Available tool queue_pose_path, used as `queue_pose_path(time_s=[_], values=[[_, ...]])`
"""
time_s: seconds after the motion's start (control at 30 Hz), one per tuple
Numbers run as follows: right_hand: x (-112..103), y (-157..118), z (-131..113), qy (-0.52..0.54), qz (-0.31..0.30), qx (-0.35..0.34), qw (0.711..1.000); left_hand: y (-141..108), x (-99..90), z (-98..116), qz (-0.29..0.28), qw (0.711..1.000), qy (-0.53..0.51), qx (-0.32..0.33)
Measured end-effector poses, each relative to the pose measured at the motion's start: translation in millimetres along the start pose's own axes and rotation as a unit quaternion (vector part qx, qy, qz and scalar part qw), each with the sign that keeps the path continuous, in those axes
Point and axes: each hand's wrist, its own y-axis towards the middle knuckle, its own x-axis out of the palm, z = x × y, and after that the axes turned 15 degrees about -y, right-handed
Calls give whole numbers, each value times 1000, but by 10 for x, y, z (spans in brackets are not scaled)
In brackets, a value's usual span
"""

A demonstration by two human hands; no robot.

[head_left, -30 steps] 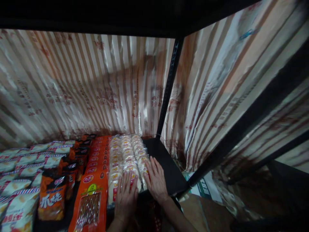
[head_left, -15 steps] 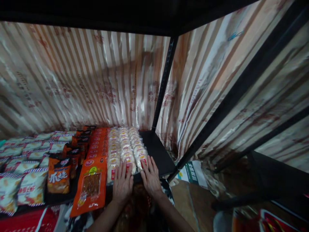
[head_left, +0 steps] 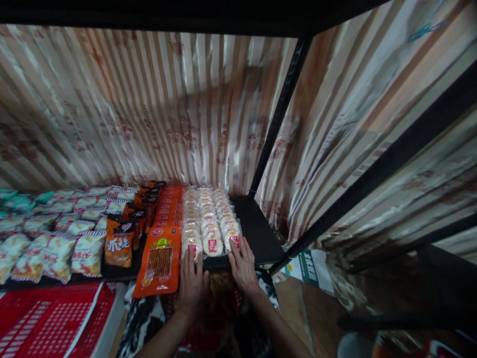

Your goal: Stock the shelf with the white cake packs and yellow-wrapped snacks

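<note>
Three rows of white round crackers (head_left: pixel 212 232) in clear wrappers with red labels run back along a black shelf (head_left: pixel 261 231). My left hand (head_left: pixel 194 283) has its fingers stretched out against the front pack of the left row. Against the front of the right row rest the extended fingers of my right hand (head_left: pixel 243 266). Neither hand is wrapped around a pack. The middle row's front pack shows uncovered between them. Left of the crackers lies a row of flat orange snack packets (head_left: pixel 162 258), the front one jutting over the shelf edge.
Orange-and-black snack bags (head_left: pixel 119 243) and several rows of white snack bags (head_left: pixel 87 253) stand farther left. Below is a red plastic basket (head_left: pixel 48 318). A black shelf post (head_left: pixel 281 112) rises at the back corner before a striped sheet (head_left: pixel 149 109).
The view has swung left, showing more white bags and the basket. My left hand has shifted from between the left and middle rows onto the left row; my right stays at the right row.
</note>
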Motion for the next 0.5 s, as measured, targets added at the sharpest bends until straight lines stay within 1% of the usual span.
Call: queue_pose_path(time_s=[0.1, 0.23, 0.37, 0.43, 0.5], values=[[12, -3, -3, -5, -7, 2, 1000, 18, -31, 3, -6, 1000, -18, -9], [30, -4, -9, -4, -1, 3, 1000, 71, -111, 40, 2, 998, -50, -36], [-35, 7, -22, -7, 5, 5, 1000, 129, -141, 41, 5, 997, -58, -41], [-97, 15, -53, -7, 8, -12, 1000, 132, -123, 19, 6, 998, -58, -39], [-154, 26, -113, 1, 0, -51, 999, 117, -91, -9, 3, 998, -58, -37]])
